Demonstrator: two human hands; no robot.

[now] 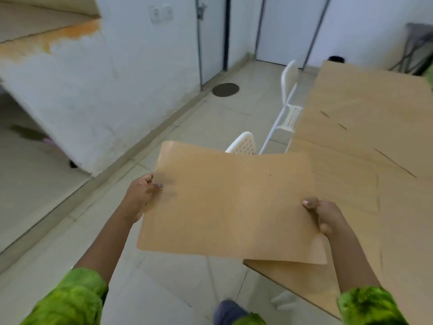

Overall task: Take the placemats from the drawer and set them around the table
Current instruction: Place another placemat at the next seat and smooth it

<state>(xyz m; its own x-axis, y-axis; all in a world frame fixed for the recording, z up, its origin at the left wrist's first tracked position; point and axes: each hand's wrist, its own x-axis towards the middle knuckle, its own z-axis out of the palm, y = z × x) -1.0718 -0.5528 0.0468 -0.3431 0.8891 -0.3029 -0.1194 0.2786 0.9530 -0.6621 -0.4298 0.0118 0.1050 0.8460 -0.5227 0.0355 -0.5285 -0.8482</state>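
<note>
Placemats, thin tan flexible sheets (pixel 229 202), pinched at left and right edges by left hand (pixel 140 198) and right hand (pixel 324 215), held over near-left corner of light wooden table (pixel 365 137). Risk: far edge sags, sheets slide apart; white perforated chair (pixel 243 144) close.

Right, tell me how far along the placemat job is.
Done: at least one placemat is out of the drawer. In hand: the left hand and right hand each grip a side edge, carrying it above the near corner of the table. Left: no mat can be made out on the tabletop yet, so the places by the white chairs remain unset.
</note>
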